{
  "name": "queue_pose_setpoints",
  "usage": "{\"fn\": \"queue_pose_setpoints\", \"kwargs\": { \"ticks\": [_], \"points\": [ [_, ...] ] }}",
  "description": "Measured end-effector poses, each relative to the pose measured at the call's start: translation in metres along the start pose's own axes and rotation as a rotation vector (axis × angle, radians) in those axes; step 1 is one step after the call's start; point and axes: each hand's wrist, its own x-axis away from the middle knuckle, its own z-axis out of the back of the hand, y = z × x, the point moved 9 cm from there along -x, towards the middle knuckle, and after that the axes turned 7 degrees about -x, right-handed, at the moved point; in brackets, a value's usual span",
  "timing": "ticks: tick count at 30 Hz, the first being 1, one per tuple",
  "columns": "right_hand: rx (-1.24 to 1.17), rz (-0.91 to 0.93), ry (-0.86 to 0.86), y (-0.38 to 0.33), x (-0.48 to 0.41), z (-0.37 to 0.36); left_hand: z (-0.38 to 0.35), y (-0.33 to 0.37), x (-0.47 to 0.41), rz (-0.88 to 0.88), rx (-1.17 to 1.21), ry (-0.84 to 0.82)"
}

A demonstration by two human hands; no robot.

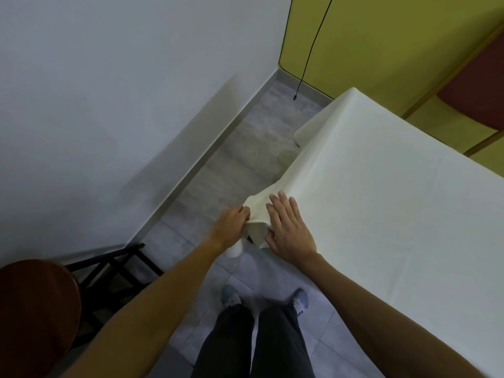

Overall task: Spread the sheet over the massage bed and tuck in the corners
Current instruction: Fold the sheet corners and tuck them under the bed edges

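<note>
A white sheet lies spread over the massage bed, which fills the right half of the view; the bed itself is hidden beneath it. At the bed's near left corner the sheet hangs in a loose fold. My left hand pinches that fold from the left, fingers curled into the cloth. My right hand presses flat on the sheet at the corner, fingers straight and spread. At the far left corner the sheet juts out past the bed's edge.
A white wall runs along the left, leaving a narrow strip of grey tiled floor beside the bed. A black cable hangs at the yellow wall. A brown round stool and a black frame stand at lower left.
</note>
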Motion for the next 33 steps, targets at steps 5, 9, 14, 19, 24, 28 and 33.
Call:
{"fn": "queue_pose_setpoints", "kwargs": {
  "ticks": [5, 9, 14, 19, 24, 28, 33],
  "points": [
    [0.021, 0.005, -0.006, -0.001, 0.0, 0.0, -0.004, -0.01, 0.01, 0.072, 0.04, 0.055],
    [0.017, 0.01, 0.003, -0.001, 0.0, 0.002, 0.016, -0.022, 0.019, 0.074, 0.056, 0.113],
    [0.014, 0.005, -0.002, -0.002, 0.0, 0.003, 0.029, -0.023, 0.031, -0.022, -0.005, 0.158],
    [0.006, 0.0, 0.016, -0.003, 0.0, 0.004, 0.014, -0.018, 0.048, -0.12, -0.02, 0.14],
    [0.017, 0.007, 0.025, -0.003, 0.0, 0.006, 0.01, -0.017, 0.047, 0.002, 0.029, 0.088],
    [0.021, 0.007, 0.025, -0.003, 0.001, 0.004, 0.02, -0.023, 0.05, 0.152, 0.127, 0.145],
    [0.008, 0.007, 0.013, -0.002, 0.001, 0.002, 0.011, -0.002, 0.064, -0.154, -0.071, 0.126]
  ]
}}
